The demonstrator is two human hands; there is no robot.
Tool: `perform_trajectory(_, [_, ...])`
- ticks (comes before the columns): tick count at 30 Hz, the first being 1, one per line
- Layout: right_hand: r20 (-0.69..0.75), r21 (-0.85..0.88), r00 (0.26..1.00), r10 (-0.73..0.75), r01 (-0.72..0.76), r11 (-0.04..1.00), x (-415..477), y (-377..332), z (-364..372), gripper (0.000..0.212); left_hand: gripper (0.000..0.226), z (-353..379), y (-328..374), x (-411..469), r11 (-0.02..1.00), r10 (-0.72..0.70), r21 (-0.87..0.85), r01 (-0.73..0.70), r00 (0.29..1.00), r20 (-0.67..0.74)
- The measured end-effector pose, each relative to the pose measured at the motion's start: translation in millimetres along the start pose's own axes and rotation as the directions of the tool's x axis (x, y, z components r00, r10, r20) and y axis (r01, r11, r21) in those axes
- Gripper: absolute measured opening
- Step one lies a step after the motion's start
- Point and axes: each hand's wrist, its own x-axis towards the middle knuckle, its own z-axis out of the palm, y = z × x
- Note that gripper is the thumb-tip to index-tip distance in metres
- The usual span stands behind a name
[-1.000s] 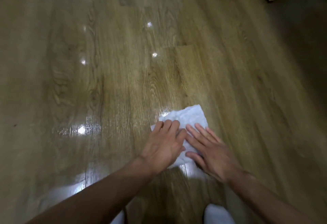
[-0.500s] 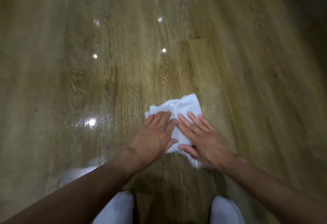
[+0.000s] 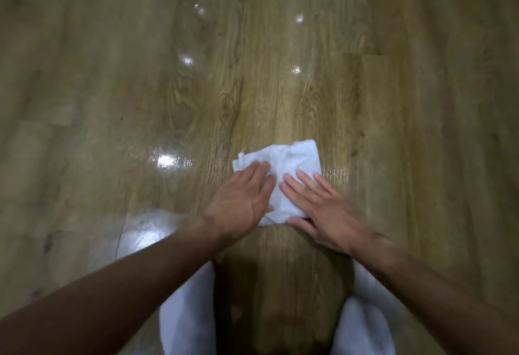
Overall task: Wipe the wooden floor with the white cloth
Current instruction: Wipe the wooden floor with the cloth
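The white cloth (image 3: pixel 283 169) lies flat on the wooden floor (image 3: pixel 112 102), a little right of the middle of the view and just in front of the person. It is folded into a rough square, with crumpled layers showing at its far left corner. Its far half is bare and its near half is under two hands.

The left hand (image 3: pixel 238 200) lies palm down on the left part of the cloth. Its fingers are straight and held close together, pointing away and a bit to the right. The right hand (image 3: pixel 323 211) lies palm down on the right part of the cloth. Its fingers are straight too, spread a little, pointing away and a bit to the left. Its thumb sits along the near edge of the cloth. The two hands are just beside each other, with a strip of cloth showing between them. Neither hand is pinching the cloth; both just press flat on top. The left fingertips look blurry, so I cannot tell where they end.

The floor is shiny, with bright spots of light (image 3: pixel 165 160) to the left of the cloth. Both bare arms reach in from the bottom. Between them are the person's knees in white trousers (image 3: pixel 188 321).
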Motion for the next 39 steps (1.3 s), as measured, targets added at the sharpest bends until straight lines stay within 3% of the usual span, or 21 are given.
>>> perform_trajectory(7, [-0.018,0.007,0.999,0.046,-0.046,0.999,71.7,-6.5,-20.8,0.068,0.057,17.5,-47.1,12.7,0.978,-0.185,-0.099,0.184,0.983,-0.005])
perform_trajectory(12, [-0.020,-0.017,0.997,-0.076,0.076,0.997,89.2,-56.8,-14.8,0.058,0.053,11.1,-74.0,-34.5,0.972,-0.211,-0.110,0.206,0.977,-0.029])
perform_trajectory(15, [0.001,-0.034,0.987,-0.160,0.160,0.987,60.7,-42.7,-10.3,0.053,0.058,14.2,-46.2,-50.6,0.981,-0.172,-0.079,0.178,0.982,0.072])
perform_trajectory(18, [0.005,-0.092,0.980,-0.199,0.198,0.976,74.0,-29.1,-16.0,0.051,0.065,11.4,-45.3,-47.5,0.967,-0.229,-0.095,0.235,0.971,0.073])
perform_trajectory(23, [-0.005,0.012,0.984,-0.175,0.175,0.984,155.4,-91.7,-29.4,0.050,0.058,10.1,-117.0,-68.3,0.918,-0.371,-0.102,0.383,0.921,0.118])
perform_trajectory(27, [-0.011,-0.056,0.966,-0.258,0.257,0.965,158.6,-122.3,-24.4,0.049,0.067,9.9,-126.7,-94.2,0.895,-0.417,-0.077,0.440,0.885,0.207])
perform_trajectory(30, [0.001,-0.104,0.932,-0.364,0.362,0.927,142.9,-102.5,-29.4,0.049,0.064,17.6,-113.5,-97.9,0.911,-0.394,-0.042,0.410,0.895,0.207])
perform_trajectory(33, [0.026,-0.093,0.935,-0.354,0.355,0.930,167.1,-98.6,-39.0,0.048,0.059,21.1,-120.0,-91.7,0.873,-0.461,-0.093,0.478,0.873,0.161])
perform_trajectory(39, [0.022,0.078,0.954,-0.298,0.296,0.952,232.7,-185.4,-37.6,0.049,0.061,17.0,-167.8,-129.2,0.729,-0.631,-0.318,0.606,0.775,0.030])
